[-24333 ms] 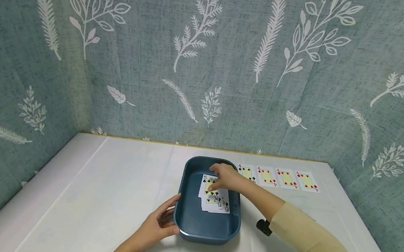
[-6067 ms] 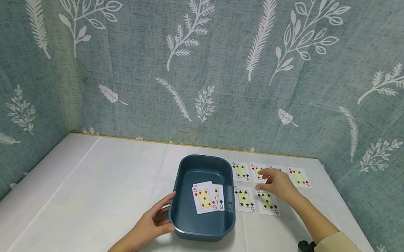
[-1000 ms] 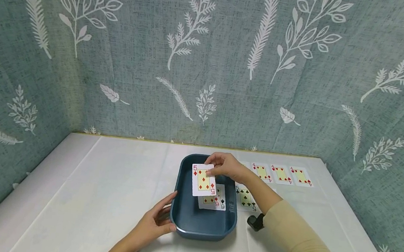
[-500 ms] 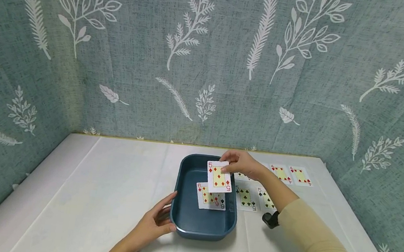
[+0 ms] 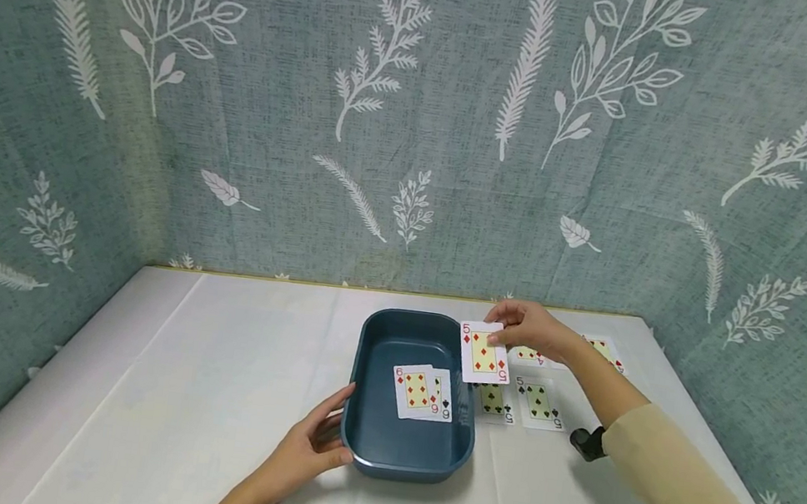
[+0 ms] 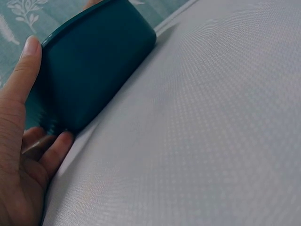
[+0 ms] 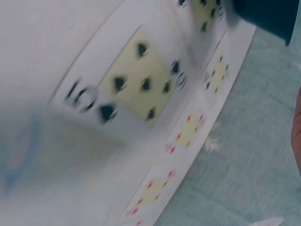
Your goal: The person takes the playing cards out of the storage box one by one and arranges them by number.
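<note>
My right hand (image 5: 526, 328) pinches a five of diamonds playing card (image 5: 485, 353) by its upper right, above the right rim of a dark blue tray (image 5: 405, 450). In the tray a six of diamonds (image 5: 415, 390) overlaps a black six (image 5: 445, 408). Beneath the held card, a five of clubs (image 5: 498, 408) is partly covered; a five of spades (image 5: 539, 403) lies beside it, large in the right wrist view. My left hand (image 5: 307, 450) rests against the tray's left side, fingertips and thumb touching the wall, as the left wrist view shows.
A back row of fours stands behind the fives; the rightmost four (image 5: 602, 348) shows beyond my right forearm, which hides part of the row. White cloth covers the table (image 5: 204, 396). Leaf-patterned fabric walls (image 5: 278, 102) close off the back and both sides.
The five of diamonds, lying in the tray six seconds ago, has moved right in my right hand past the rim, uncovering the sixes. Two fives have left the tray since the oldest frame.
</note>
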### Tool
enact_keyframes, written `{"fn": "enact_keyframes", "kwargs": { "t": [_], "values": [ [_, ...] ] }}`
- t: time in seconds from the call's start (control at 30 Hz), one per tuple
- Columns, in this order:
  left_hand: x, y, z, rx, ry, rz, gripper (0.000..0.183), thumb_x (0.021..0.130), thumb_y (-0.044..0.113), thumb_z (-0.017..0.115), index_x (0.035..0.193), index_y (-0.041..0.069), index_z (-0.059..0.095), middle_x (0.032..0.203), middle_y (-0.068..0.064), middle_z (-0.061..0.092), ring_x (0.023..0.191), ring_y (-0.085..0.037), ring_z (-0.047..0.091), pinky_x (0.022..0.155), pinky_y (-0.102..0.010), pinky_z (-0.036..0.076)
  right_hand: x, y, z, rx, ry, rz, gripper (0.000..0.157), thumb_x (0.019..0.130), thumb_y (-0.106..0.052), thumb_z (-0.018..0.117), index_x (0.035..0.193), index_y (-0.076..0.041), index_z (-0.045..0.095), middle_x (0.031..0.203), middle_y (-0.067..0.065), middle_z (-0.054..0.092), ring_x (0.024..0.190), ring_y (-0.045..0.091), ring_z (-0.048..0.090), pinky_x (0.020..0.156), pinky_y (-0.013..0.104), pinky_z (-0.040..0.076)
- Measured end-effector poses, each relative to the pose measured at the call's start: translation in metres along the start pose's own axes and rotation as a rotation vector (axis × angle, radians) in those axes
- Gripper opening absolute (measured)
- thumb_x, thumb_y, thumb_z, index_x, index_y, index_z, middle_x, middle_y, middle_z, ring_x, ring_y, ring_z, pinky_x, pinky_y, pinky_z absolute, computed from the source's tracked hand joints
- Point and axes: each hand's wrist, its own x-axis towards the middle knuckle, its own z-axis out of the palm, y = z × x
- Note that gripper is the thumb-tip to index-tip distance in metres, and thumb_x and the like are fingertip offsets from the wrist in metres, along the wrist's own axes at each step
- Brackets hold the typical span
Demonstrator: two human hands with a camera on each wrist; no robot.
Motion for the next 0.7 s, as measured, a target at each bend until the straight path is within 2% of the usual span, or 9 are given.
{"fn": "enact_keyframes", "kwargs": {
  "t": [0.37, 0.7],
  "values": [
    [0.000, 0.001, 0.000, -0.002, -0.004, -0.007, 0.077, 0.084, 0.012, 0.072, 0.148, 0.012, 0.030, 0.152, -0.018, 0.028, 0.129, -0.041, 0.042, 0.096, -0.028, 0.048, -0.022, 0.022, -0.026, -0.049, 0.050, 0.026, 0.036, 0.082, -0.011, 0.073, 0.110, 0.001, 0.056, 0.076, 0.002, 0.060, 0.069, 0.015, 0.060, 0.069, 0.042, 0.054],
    [0.000, 0.000, 0.000, 0.011, -0.005, 0.012, 0.076, 0.084, 0.012, 0.071, 0.148, 0.012, 0.030, 0.152, -0.019, 0.028, 0.129, -0.042, 0.042, 0.096, -0.029, 0.049, -0.042, 0.036, -0.044, -0.036, 0.083, 0.112, 0.038, 0.082, -0.007, 0.073, 0.112, 0.005, 0.053, 0.080, 0.002, 0.063, 0.075, 0.016, 0.063, 0.072, 0.040, 0.056]
  ]
}}
